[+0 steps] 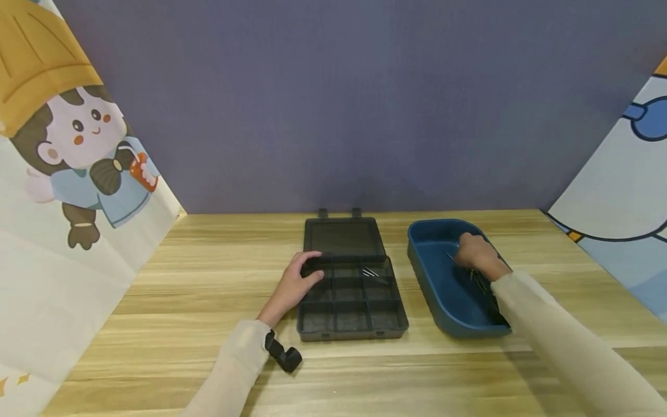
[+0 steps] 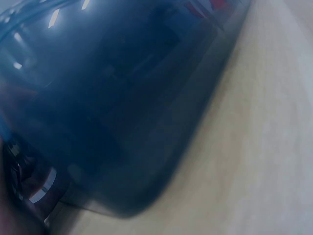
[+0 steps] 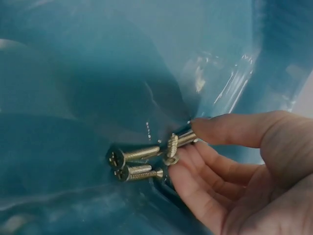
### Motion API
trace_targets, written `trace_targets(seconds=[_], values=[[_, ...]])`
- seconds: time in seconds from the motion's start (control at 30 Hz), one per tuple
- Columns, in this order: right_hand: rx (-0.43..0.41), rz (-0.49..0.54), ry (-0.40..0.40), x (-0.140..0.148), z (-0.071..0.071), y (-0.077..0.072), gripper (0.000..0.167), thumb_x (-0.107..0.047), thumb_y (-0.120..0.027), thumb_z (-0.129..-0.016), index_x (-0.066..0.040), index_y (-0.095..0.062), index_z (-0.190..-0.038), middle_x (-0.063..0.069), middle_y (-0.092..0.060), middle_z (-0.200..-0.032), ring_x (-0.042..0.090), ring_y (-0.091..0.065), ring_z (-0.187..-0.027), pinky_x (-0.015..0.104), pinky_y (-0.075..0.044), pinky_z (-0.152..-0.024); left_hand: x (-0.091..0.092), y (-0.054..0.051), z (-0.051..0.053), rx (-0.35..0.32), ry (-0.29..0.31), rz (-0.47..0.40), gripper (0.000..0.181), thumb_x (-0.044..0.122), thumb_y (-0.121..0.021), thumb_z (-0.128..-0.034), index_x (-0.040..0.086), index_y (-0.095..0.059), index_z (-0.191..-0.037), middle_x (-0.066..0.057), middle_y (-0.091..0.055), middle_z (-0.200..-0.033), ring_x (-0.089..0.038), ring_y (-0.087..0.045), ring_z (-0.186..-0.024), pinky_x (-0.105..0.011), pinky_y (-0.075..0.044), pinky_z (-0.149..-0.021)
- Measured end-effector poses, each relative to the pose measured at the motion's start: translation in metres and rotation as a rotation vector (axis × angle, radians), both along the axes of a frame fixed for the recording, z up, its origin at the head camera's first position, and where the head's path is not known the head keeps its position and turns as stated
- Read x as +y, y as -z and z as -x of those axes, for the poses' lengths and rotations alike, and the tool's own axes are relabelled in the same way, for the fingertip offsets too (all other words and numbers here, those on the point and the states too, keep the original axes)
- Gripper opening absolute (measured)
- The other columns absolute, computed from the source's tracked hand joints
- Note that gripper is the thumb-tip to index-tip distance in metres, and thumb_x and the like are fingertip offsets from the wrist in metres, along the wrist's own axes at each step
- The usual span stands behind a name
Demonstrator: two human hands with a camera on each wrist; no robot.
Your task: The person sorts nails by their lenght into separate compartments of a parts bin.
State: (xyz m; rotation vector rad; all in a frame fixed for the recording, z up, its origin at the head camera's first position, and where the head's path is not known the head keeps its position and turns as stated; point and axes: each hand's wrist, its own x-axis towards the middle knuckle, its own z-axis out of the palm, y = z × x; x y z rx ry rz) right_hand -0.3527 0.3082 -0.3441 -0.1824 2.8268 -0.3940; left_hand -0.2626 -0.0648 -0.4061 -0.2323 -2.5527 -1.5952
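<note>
My right hand [image 1: 475,253] reaches down into a blue plastic bin [image 1: 440,278]. In the right wrist view, thumb and fingertips pinch a brass-coloured screw [image 3: 186,138], part of it covered by the fingers. Other screws [image 3: 139,154] lie against the fingertips on the bin's floor. My left hand [image 1: 293,285] rests at the left edge of a dark, see-through compartment box [image 1: 351,336], thumb and forefinger spread apart over its rim. Several thin silver screws [image 1: 371,272] lie in the box's back right compartment. A dark glossy wall [image 2: 132,127] fills much of the left wrist view, blurred.
The box's lid [image 1: 344,236] lies folded back behind it. Both containers stand on a wood-grain table [image 1: 219,255], with a strip of tabletop between them. A grey-blue panel [image 1: 333,116] rises at the back, and printed cartoon sheets [image 1: 31,278] flank the sides.
</note>
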Motion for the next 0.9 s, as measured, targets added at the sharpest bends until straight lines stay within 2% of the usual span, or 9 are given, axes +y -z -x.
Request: trace_targets(seconds=[0.4, 0.63, 0.9], values=[[-0.015, -0.004, 0.027, -0.0016, 0.0036, 0.0042, 0.023, -0.004, -0.05, -0.083, -0.008, -0.052, -0.06, 0.001, -0.047, -0.05, 0.014, -0.045, -0.046, 0.026, -0.035, -0.045, 0.0009, 0.0009, 0.0006, 0.009, 0.004, 0.007, 0.045, 0.013, -0.062, -0.0895, 0.007, -0.052, -0.133, -0.016, -0.046, -0.137, -0.036, -0.033, -0.138, -0.058, -0.026, -0.11], [-0.021, 0.005, 0.022, -0.0021, 0.0089, 0.0038, 0.025, -0.001, -0.052, -0.077, -0.011, -0.054, -0.054, 0.0, -0.05, -0.048, 0.013, -0.048, -0.045, 0.025, -0.037, -0.044, 0.0006, 0.0006, 0.0004, 0.014, 0.004, 0.003, 0.045, 0.013, -0.062, -0.0893, 0.007, -0.052, -0.133, -0.016, -0.045, -0.138, -0.036, -0.033, -0.138, -0.058, -0.026, -0.111], [-0.027, 0.019, -0.01, -0.0028, 0.0089, 0.0007, 0.026, -0.001, -0.053, -0.08, -0.007, -0.059, -0.055, 0.002, -0.056, -0.051, 0.012, -0.05, -0.045, 0.025, -0.04, -0.045, 0.001, -0.0008, -0.001, 0.004, -0.002, -0.001, 0.044, 0.013, -0.062, -0.0897, 0.008, -0.053, -0.133, -0.014, -0.045, -0.138, -0.034, -0.032, -0.138, -0.057, -0.025, -0.111]])
